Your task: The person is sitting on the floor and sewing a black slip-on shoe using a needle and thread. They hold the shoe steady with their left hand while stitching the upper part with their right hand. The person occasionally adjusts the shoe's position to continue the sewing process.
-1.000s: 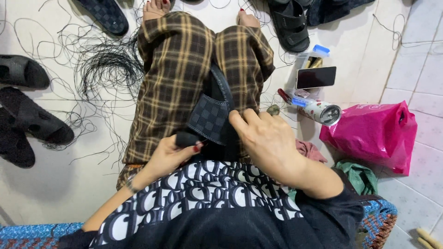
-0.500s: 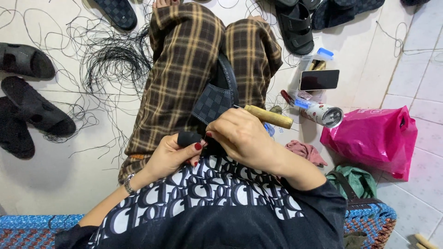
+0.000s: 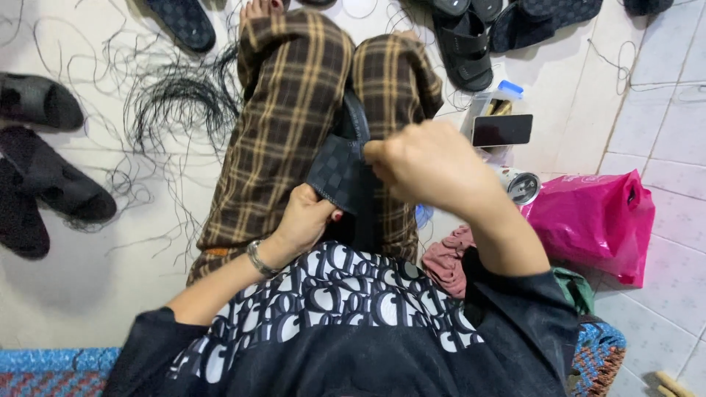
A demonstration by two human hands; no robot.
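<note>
A black sandal (image 3: 342,173) with a checkered strap lies on my lap, across plaid trousers (image 3: 287,110). My left hand (image 3: 309,220) grips the strap's near edge from below. My right hand (image 3: 434,165) is raised over the sandal in a closed fist, back to the camera, with the fingertips at the strap's top. The tan stick-like tool it held a moment ago is hidden under the fist.
Loose black threads (image 3: 176,103) spread over the tiled floor at left, beside several dark sandals (image 3: 55,184). More sandals (image 3: 463,44) lie at the top. At right are a phone (image 3: 502,130) on a clear box, a metal can (image 3: 521,185) and a pink bag (image 3: 588,217).
My right hand picked up a tan tool from the right, then rose and turned over the sandal strap. The left hand kept its grip on the sandal.
</note>
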